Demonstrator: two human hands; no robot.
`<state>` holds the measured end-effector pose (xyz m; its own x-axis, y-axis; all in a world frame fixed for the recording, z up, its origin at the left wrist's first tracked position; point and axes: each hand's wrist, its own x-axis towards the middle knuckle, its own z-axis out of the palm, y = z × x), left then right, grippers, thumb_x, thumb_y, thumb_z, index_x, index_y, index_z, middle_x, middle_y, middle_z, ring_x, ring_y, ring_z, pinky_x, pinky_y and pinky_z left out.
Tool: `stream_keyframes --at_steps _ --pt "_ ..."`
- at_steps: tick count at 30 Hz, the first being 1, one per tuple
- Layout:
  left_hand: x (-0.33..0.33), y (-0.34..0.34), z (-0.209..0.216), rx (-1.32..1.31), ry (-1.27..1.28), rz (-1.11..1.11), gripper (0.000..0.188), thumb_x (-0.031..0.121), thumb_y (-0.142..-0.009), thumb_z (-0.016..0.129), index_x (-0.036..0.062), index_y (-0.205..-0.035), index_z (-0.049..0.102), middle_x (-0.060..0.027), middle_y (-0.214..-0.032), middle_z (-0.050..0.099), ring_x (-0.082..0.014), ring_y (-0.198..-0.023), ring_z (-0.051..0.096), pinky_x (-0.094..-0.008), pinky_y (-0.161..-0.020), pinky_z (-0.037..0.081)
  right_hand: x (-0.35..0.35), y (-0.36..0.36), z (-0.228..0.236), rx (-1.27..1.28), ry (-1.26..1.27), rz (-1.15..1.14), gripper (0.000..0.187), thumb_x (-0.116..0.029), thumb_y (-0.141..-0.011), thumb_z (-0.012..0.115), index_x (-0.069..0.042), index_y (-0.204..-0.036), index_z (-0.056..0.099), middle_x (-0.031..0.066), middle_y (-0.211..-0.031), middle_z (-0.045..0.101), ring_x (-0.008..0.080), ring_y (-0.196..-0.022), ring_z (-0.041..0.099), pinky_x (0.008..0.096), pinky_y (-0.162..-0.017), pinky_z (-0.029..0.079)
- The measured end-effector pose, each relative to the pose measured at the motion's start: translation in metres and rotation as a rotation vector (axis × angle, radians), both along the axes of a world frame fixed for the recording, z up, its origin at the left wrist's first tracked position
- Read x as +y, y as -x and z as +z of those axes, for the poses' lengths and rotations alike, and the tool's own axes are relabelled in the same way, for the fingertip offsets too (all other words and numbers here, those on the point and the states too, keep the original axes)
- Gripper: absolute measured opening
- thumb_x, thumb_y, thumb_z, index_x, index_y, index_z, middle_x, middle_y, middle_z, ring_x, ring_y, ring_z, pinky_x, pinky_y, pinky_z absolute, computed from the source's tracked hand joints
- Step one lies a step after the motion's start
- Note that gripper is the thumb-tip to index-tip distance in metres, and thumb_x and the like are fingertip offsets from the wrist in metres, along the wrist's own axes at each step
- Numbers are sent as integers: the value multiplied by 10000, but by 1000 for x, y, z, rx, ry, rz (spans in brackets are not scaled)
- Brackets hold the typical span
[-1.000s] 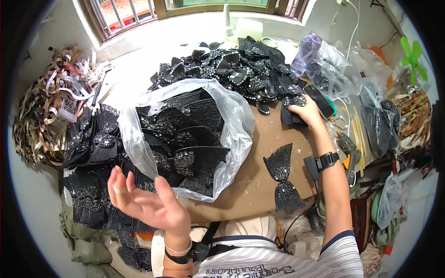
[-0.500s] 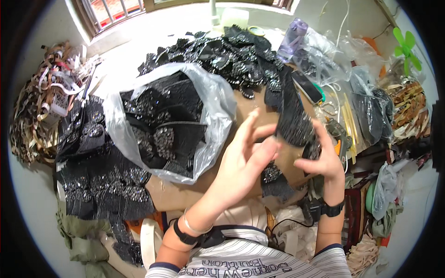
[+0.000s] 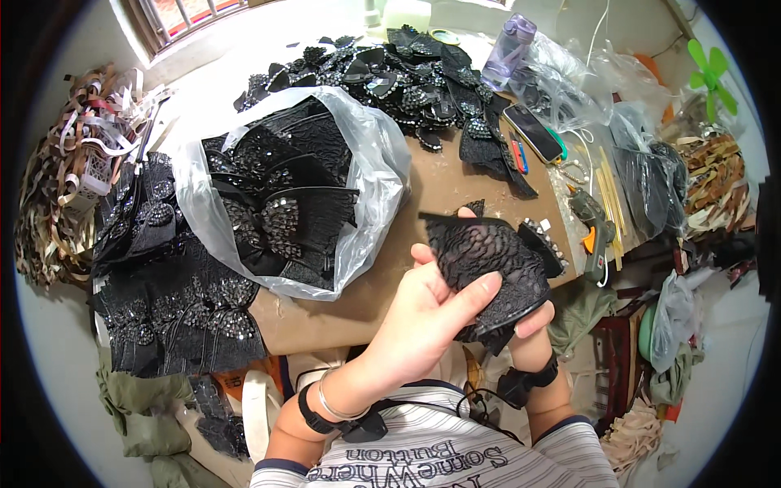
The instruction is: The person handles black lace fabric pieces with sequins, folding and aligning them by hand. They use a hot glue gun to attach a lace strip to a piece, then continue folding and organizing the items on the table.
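Lace bow piece (image 3: 488, 264), black and thin, sits pinched between both hands just above the front edge of the brown table (image 3: 439, 183). The left hand (image 3: 423, 313) grips it with the thumb pressed across the top face and the fingers behind; the right hand (image 3: 529, 313) is mostly hidden under the fabric, with only a fingertip or two curling out beneath, so it appears to cradle the piece from below. The piece looks light and soft, likely floppy in the middle, with a somewhat stiffer edge; the open weave could snag. A row of small studs shows at its right corner, so a hold on the plain lace edges seems safest.

To the left lies a clear plastic bag (image 3: 374, 163) full of finished black bows with sparkling centres, and more bows (image 3: 171, 309) are stacked over the table's left edge. A further heap of bows (image 3: 399, 73) covers the far side. A phone (image 3: 533, 132), a glue gun (image 3: 592, 224) and a pale purple bottle (image 3: 508, 50) lie to the right, near but not touching the hands.
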<state>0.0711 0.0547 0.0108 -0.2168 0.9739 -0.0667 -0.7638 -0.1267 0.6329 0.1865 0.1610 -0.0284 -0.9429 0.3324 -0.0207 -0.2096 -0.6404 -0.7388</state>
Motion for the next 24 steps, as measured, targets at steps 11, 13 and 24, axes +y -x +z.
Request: stream_keyframes --at_steps 11,13,24 --pt "-20 11 -3 49 13 27 364 25 -922 566 -44 -1271 487 -132 -1214 590 -213 -1118 585 -363 -963 491 -1 9 -15 76 -45 -93 1286 -656 -609 703 48 -1487 80 230 -1379 432 303 -1201 520 424 -1043 399" --pt "-21 11 -6 34 23 30 367 24 -919 571 -38 -1271 489 -128 -1223 586 -210 -1121 583 -363 -963 492 -2 13 -13 130 59 -109 1186 -633 -705 644 61 -1482 76 238 -1370 441 310 -1190 527 432 -1039 401" --pt "-29 -6 -4 430 102 22 382 41 -900 609 6 -1272 527 -43 -1090 607 -106 -964 555 -237 -861 441 -30 23 -16 310 353 92 1112 -717 -753 543 -116 -1526 15 366 -1377 322 392 -1144 542 458 -958 468"
